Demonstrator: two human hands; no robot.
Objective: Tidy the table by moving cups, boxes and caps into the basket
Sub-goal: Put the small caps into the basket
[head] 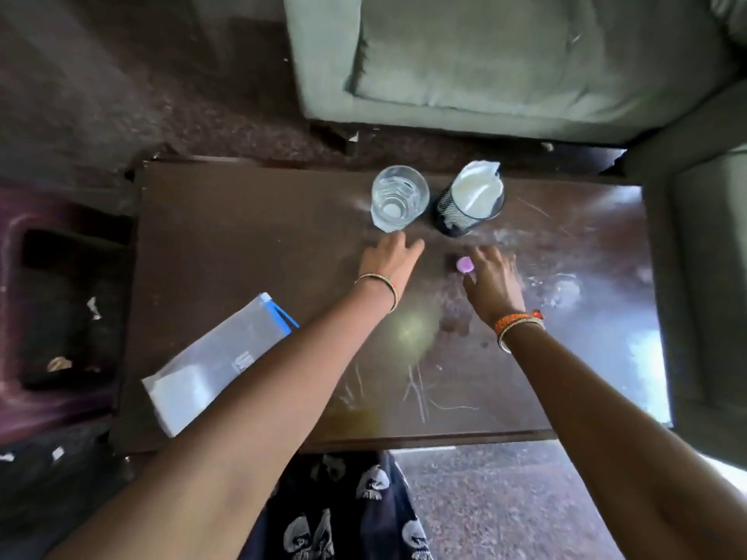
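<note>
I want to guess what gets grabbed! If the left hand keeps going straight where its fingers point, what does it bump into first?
Most likely the clear glass. The left hand lies open just short of it, fingers aimed at its base, with only bare table between them. Depth is hard to judge from one view.

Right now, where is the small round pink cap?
In the head view the small round pink cap lies on the dark wooden table, at the right hand fingertips, below the black mesh basket.
</note>
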